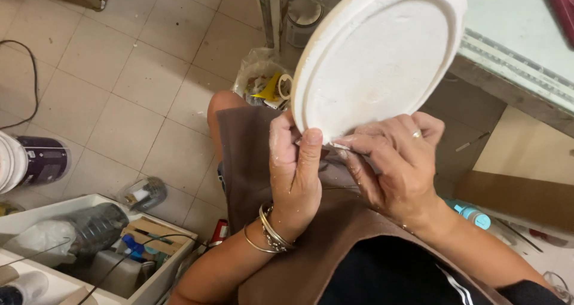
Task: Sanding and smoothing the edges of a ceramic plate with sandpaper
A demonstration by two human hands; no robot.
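Both hands are closed on a white oval plaster disc [379,54] held above the lap, its lower rim gripped by the left hand [296,173] while the right hand [397,161] apparently scrapes there, so steady support is judged necessary.

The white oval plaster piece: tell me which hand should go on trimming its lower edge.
Probably the right hand: its fingers press a small tool to the plaster piece at the lower edge, while the left hand grips and steadies it.
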